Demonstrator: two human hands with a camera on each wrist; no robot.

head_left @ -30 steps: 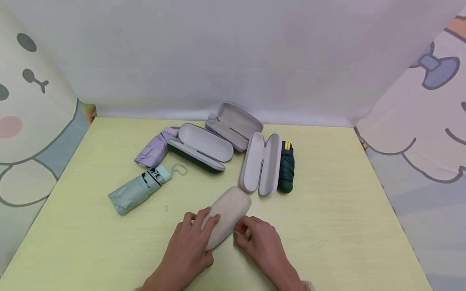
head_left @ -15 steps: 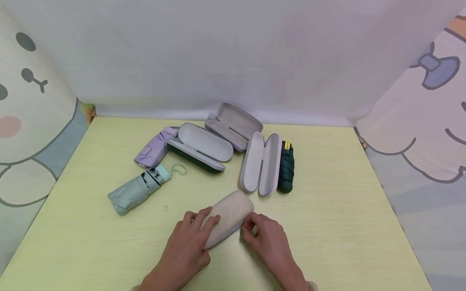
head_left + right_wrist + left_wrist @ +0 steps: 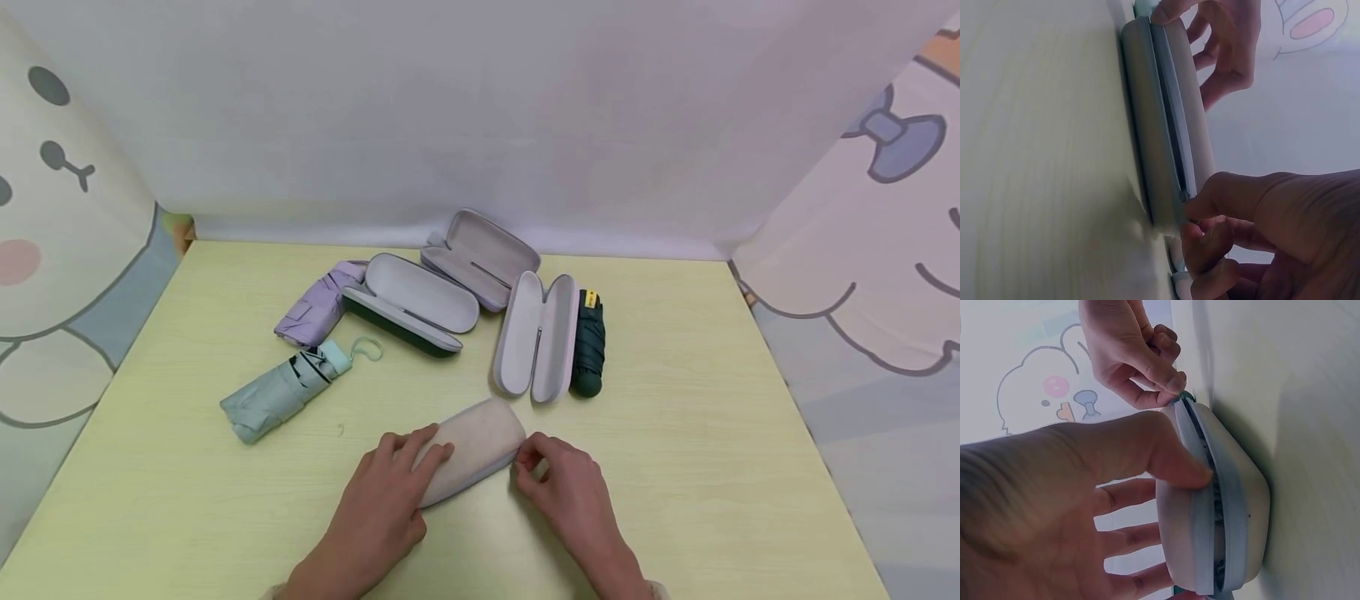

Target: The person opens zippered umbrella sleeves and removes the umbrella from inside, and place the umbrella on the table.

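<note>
A beige zippered eyeglass case (image 3: pixel 483 437) with a grey-blue zip band lies on the table in front of me. My left hand (image 3: pixel 386 500) holds its near left end, fingers across the top and thumb against the zip edge. At the right end, my right hand (image 3: pixel 566 483) pinches the zip pull (image 3: pixel 1184 397) between thumb and forefinger. A dark gap (image 3: pixel 1172 122) runs between the zip tapes from the left hand's end to the pull, as the right wrist view shows. The contents inside cannot be made out.
Behind stand three hinged cases with their lids up: a dark green one (image 3: pixel 423 292), a greyish one (image 3: pixel 491 254) and a pink one (image 3: pixel 555 337). Folded umbrellas lie around them: purple (image 3: pixel 318 304), pale green (image 3: pixel 277 396) and dark green (image 3: pixel 590 346).
My right hand has slid right along the case's near edge with the zip pull. The case has turned slightly clockwise under my left hand, which has hardly moved.
</note>
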